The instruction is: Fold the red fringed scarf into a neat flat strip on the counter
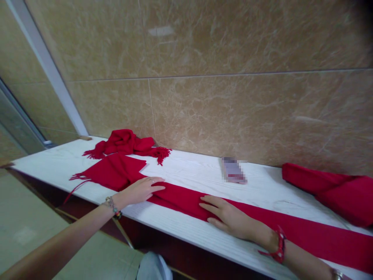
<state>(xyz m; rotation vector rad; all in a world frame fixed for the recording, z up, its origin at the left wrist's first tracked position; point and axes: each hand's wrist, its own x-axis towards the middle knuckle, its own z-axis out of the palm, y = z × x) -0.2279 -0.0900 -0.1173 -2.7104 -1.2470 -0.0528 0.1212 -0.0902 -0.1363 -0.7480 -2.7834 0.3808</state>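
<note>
A long red scarf (180,198) lies stretched along the white tabletop, folded lengthwise into a band on the right. Its left end fans out wider, with a fringe that hangs over the front edge. My left hand (142,190) rests on the scarf where the wide part meets the band, fingers extended. Further right, my right hand (225,216) lies flat on the band with its fingers spread. Neither hand grips the cloth. The scarf's right end runs out of view.
Behind the left end sits a crumpled red fringed scarf (125,144). A blurred phone-like rectangle (233,170) lies near the tiled wall (204,112). At the right is a folded red cloth (335,190). Open compartments show under the tabletop (52,155).
</note>
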